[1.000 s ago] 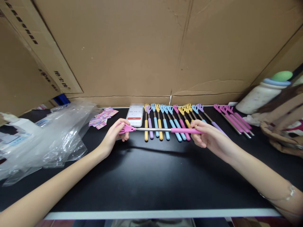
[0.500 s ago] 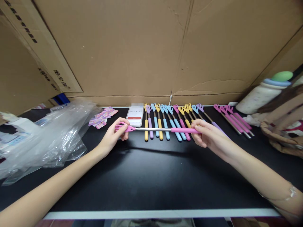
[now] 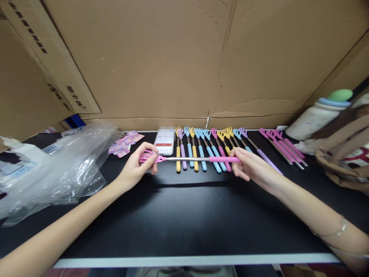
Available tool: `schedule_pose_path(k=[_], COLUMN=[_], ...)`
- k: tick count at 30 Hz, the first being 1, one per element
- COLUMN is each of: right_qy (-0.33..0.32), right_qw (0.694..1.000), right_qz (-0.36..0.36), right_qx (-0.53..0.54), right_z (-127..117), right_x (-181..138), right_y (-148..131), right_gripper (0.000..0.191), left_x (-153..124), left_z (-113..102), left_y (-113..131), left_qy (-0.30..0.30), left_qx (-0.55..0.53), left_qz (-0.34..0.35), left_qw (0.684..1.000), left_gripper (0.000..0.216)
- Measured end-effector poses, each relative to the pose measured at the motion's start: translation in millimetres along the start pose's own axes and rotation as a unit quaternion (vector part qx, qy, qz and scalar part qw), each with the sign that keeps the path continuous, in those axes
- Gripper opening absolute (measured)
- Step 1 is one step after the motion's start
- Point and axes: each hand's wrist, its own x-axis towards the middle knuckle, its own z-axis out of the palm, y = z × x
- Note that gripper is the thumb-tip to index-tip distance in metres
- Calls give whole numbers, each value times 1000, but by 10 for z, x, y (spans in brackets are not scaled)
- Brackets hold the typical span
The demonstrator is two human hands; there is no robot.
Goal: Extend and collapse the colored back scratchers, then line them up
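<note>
A pink telescopic back scratcher (image 3: 190, 158) is stretched out level above the black table (image 3: 184, 215). My left hand (image 3: 135, 165) pinches its pink claw head. My right hand (image 3: 253, 166) grips the pink handle end. Just behind it lies a row of several short scratchers (image 3: 207, 148) with yellow, blue, purple and pink handles. A second group of pink ones (image 3: 284, 144) lies further right.
A phone (image 3: 164, 141) with a timer lies behind my left hand. Pink paper tags (image 3: 125, 143) and clear plastic bags (image 3: 57, 165) sit at the left. A white bottle (image 3: 314, 117) and a brown bag (image 3: 343, 154) stand at the right. Cardboard (image 3: 173, 57) walls the back.
The claw head has turned a little in my left fingers and the scratcher has shifted slightly left. Both hands keep their grip.
</note>
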Motion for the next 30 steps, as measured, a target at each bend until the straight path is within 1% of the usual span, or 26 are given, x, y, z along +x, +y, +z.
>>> schedule_pose_path(k=[6,13,16,19,22,26,30], right_qy=[-19,-57,-78,-98,-89,-70,-58], right_qw=[1000,998,996,994,996,997,995], right_qz=[11,22,19,9,2,-10,-48], right_qx=[18,33,43,39,10,-36,-72], right_z=[-27,-42,-18,-20,-41,-42,0], right_x=[-2,-8,-24,-32,-29,-28,-42], right_y=[11,71,44,43,81,128,119], right_gripper=[30,30,28,26,24,27,26], left_x=[-33,-42,-22,-3,5,2,5], left_z=[-4,-27,-42,-43,-35,-33,-37], left_y=[41,25,13,6,-1,-15,-25], left_qy=[-4,27,37,35,29,28,37], left_qx=[47,100,109,100,87,73,70], left_qz=[20,54,61,57,48,30,26], left_qw=[999,993,992,993,995,996,997], left_gripper=[18,14,14,14,14,14,16])
